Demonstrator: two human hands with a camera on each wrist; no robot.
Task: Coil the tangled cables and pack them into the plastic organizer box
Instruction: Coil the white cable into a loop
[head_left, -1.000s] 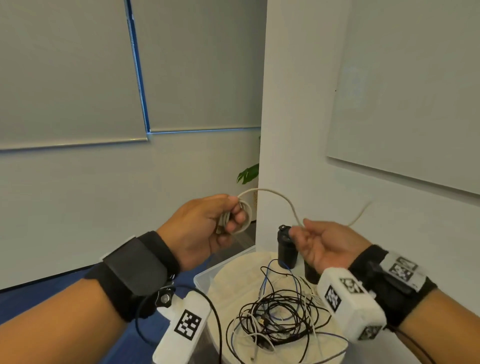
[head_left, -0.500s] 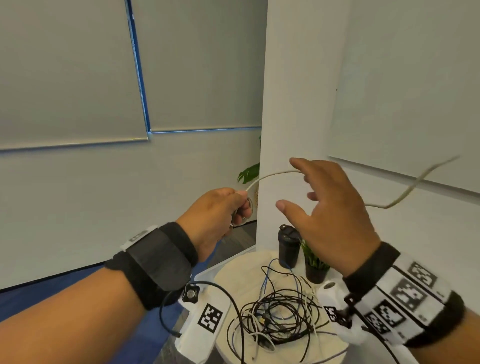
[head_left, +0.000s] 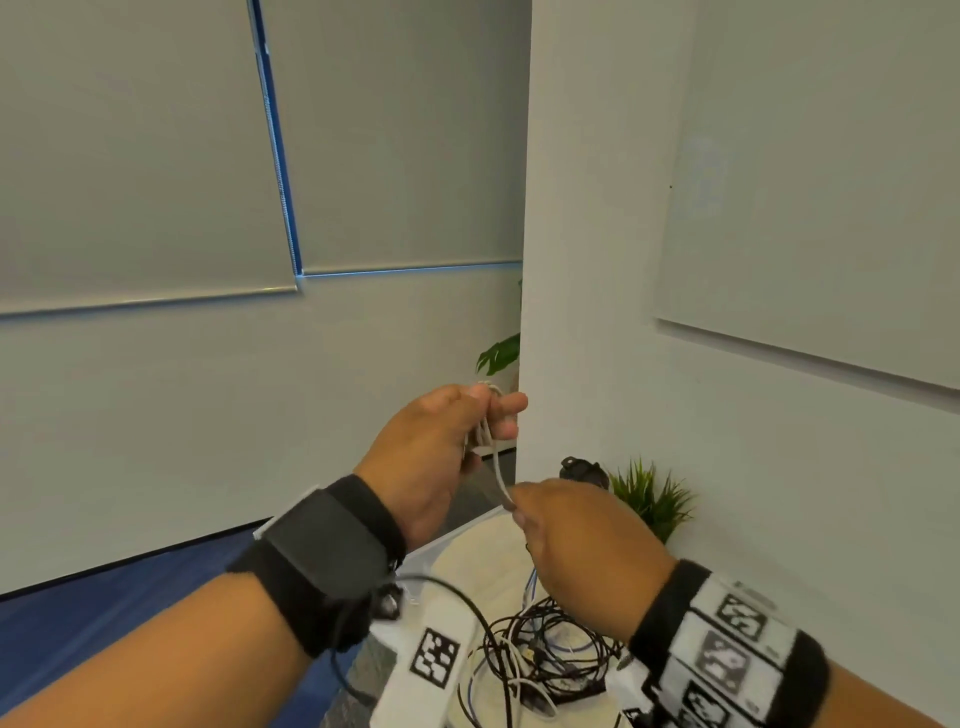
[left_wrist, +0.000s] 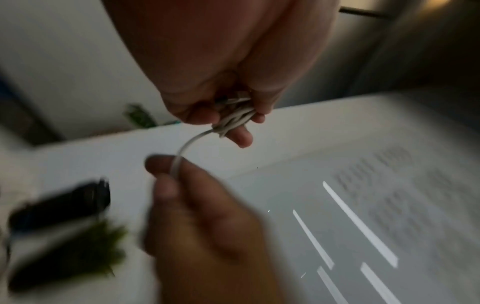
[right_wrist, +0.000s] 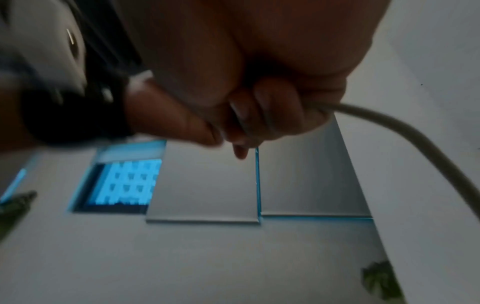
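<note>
Nearest, low in head view: tangled cables (head_left: 540, 654) heaped on round white table (head_left: 483, 551). Just above table, R hand (head_left: 576, 540) w/ fingers curled, pinching free end of white cable (left_wrist: 182, 148). Above that & further out, L hand (head_left: 441, 457) w/ fingers closed round the cable's wound loops. Behind table: black bottle (head_left: 582, 470), small green plant (head_left: 649, 499) against wall.
</note>
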